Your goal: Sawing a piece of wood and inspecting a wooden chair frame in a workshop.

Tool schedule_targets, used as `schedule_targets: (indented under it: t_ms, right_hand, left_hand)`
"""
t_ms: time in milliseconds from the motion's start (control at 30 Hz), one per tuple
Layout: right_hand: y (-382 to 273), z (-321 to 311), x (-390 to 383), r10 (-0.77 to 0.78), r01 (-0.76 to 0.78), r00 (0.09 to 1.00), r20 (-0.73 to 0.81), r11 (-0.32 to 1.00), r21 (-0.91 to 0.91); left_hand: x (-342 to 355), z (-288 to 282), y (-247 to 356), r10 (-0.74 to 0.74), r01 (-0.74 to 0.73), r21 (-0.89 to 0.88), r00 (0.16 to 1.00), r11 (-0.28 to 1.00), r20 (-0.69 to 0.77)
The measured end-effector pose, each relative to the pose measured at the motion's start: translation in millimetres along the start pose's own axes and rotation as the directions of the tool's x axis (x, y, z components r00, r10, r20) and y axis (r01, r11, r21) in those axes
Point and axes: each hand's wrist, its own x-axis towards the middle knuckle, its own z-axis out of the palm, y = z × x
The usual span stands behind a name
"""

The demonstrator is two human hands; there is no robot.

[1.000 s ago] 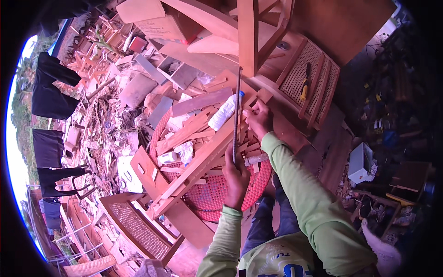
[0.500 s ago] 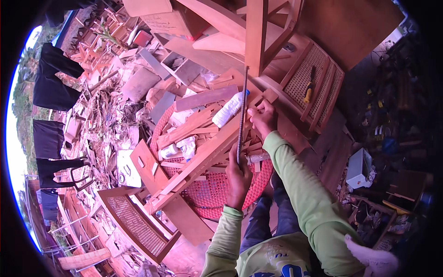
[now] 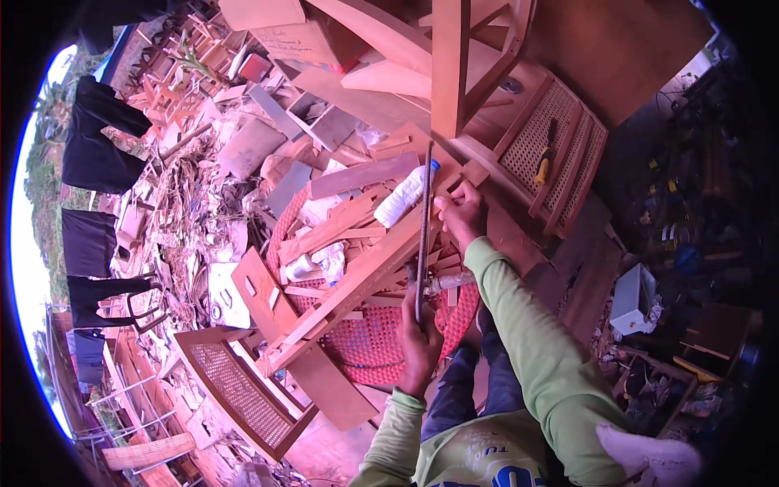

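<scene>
My left hand (image 3: 420, 345) is closed round the lower end of a long, thin, dark metal bar (image 3: 426, 219). Seen nearly edge-on, the bar points away from me and crosses over a long wooden rail (image 3: 357, 284); whether it touches the wood I cannot tell. At the rail's far right end, my right hand (image 3: 464, 215) has its fingers curled against the wood, beside a small wooden block (image 3: 475, 172). Below the rail is a red woven round seat (image 3: 365, 345) bearing several wood offcuts (image 3: 337, 223) and a white plastic bottle (image 3: 402, 199) with a blue cap.
A cane-woven panel (image 3: 540, 150) at the right carries a yellow-handled screwdriver (image 3: 544, 162). A wooden frame post (image 3: 448, 73) rises ahead. Another cane-panelled frame (image 3: 235, 385) leans at the lower left. Scrap covers the ground at left; a pale blue bin (image 3: 633, 300) stands at right.
My left hand has drawn the metal bar back toward me, and its far tip sits lower. My right hand stays at the end of the rail.
</scene>
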Motion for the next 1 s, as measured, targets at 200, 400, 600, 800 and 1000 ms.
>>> schedule_targets:
  t_ms: [200, 400, 600, 800, 1000]
  right_hand:
    - [-2.1, 6.0, -6.3, -0.077, 0.079, 0.996, 0.04, 0.996, -0.044]
    - [-9.3, 2.7, -4.4, -0.003, 0.001, 0.999, 0.043, 0.998, 0.058]
    - [25.0, -3.4, 15.6, -0.189, 0.182, 0.982, -0.024, 0.969, -0.165]
    - [-5.5, 2.6, -4.3, -0.036, 0.037, 0.999, 0.033, 0.999, -0.023]
    - [4.2, 4.2, -7.0, -0.01, 0.013, 0.997, 0.077, 0.999, -0.04]
  left_hand:
    - [-29.8, -34.9, -5.2, -0.099, 0.099, 0.018, 0.995, 0.995, 0.018]
    - [42.3, 3.8, -5.9, -0.007, 0.009, -0.03, 0.998, 1.0, 0.064]
    - [-62.8, -49.4, 2.7, -0.153, 0.161, -0.048, 0.979, 0.986, 0.134]
    - [51.3, 6.3, 0.3, 0.052, -0.051, -0.062, 0.999, 0.997, 0.011]
    - [26.9, 11.7, 0.8, 0.026, -0.026, -0.023, 1.0, 0.999, -0.003]
